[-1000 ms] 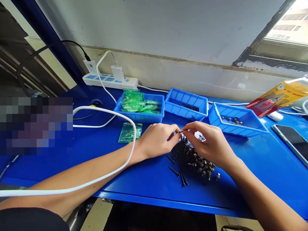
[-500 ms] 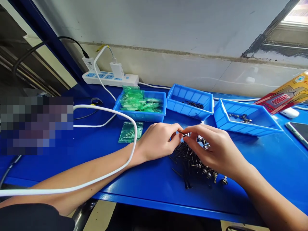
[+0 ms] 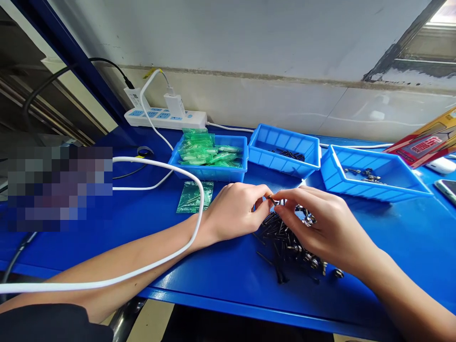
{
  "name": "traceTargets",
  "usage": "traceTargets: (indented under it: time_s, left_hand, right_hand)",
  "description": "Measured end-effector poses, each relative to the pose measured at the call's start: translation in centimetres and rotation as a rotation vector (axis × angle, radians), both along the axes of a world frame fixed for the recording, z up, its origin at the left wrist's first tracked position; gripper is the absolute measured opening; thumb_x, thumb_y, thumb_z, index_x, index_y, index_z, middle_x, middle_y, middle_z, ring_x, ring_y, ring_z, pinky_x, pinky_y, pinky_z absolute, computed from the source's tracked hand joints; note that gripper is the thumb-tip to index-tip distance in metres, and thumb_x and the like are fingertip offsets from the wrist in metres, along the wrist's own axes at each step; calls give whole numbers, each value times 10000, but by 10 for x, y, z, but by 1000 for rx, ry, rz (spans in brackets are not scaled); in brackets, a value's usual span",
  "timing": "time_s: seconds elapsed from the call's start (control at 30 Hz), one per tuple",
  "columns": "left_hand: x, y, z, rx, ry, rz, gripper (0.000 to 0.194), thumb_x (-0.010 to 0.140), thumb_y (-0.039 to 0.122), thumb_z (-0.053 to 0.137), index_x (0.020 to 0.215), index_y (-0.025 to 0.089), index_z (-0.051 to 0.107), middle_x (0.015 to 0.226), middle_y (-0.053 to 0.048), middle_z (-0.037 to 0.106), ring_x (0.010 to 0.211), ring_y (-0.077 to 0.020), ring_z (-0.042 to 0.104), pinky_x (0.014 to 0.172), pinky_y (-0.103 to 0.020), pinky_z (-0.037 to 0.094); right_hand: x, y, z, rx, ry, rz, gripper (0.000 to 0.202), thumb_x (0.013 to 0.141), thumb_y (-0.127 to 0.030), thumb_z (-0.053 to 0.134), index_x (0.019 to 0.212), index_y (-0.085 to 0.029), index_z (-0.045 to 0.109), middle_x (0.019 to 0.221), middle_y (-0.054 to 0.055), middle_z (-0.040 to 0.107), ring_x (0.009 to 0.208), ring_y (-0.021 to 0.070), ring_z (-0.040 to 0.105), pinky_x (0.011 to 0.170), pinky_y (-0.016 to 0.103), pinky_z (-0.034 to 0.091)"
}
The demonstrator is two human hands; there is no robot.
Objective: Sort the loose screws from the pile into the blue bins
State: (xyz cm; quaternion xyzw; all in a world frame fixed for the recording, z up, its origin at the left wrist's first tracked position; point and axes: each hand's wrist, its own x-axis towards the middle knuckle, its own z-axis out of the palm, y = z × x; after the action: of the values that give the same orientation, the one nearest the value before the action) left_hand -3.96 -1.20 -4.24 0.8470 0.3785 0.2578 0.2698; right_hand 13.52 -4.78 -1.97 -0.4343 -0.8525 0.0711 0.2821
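Note:
A small dark screw [image 3: 272,200] is pinched at the fingertips where my hands meet. My left hand [image 3: 235,209] is closed on it between thumb and index finger. From the other side, the thumb and index finger of my right hand [image 3: 322,221] close on the same screw. Beneath them lies a loose pile of black screws [image 3: 276,232], partly hidden by my right hand. Shiny metal bolts [image 3: 313,261] with washers lie along the pile's right side. A green plastic packet [image 3: 185,197] with small parts inside rests flat, left of my left hand.
Behind my hands stand a blue bin [image 3: 213,172] of green packets, a second bin [image 3: 285,164] with dark screws and a third bin [image 3: 377,187] with metal bolts. A white cable [image 3: 200,209] loops over my left forearm. A power strip [image 3: 160,118] sits against the wall.
The view has shifted slightly, so the bins and pile appear a little further right. My hands stay together over the pile, still pinching the screw.

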Motion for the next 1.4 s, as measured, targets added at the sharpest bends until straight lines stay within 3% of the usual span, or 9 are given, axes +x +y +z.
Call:
traceTargets:
  time_s: [0.17,0.5,0.73,0.9,1.1,1.4]
  left_hand:
    - [-1,-1,1,14,13,-24,172,838,204,489,843,193,660,703,2,689,595,-124,592,525,-219,393]
    - [-2,-2,3,-5,4,-49,220,849,189,465,936,169,666,749,-13,699,613,-127,606,559,-223,416]
    - [-1,-3,3,10,4,-43,219,846,171,470,929,165,673,741,-12,705,589,-119,600,537,-218,401]
    - [0,-2,1,4,-19,-52,252,843,138,443,937,172,675,798,-16,721,657,-123,633,615,-220,450]
    - [1,-2,1,12,-8,-38,242,833,126,450,922,170,670,764,-5,713,630,-115,625,599,-213,444]
    - [-3,-4,1,60,-2,-208,194,835,205,509,975,151,633,611,27,627,562,-107,551,557,-214,390]
  right_hand:
    - [-2,-1,-1,8,32,-60,99,855,-283,537,868,-224,616,625,12,629,547,132,575,522,249,452]
    - [-6,-4,4,-30,69,-85,77,855,-190,507,835,-191,581,635,-6,635,551,105,578,522,211,454]
    - [3,2,-8,135,29,15,88,853,-128,494,862,-176,568,656,14,642,564,110,580,530,217,453]
    - [11,11,-13,266,-35,91,99,854,-96,499,867,-159,575,641,20,633,543,109,537,513,226,420]
    - [20,4,-17,344,-104,190,113,839,-81,516,898,-144,590,588,3,593,502,106,454,510,250,363]
    - [22,-2,-15,307,-74,103,130,861,-98,516,955,-153,588,597,-3,600,516,104,495,517,247,376]
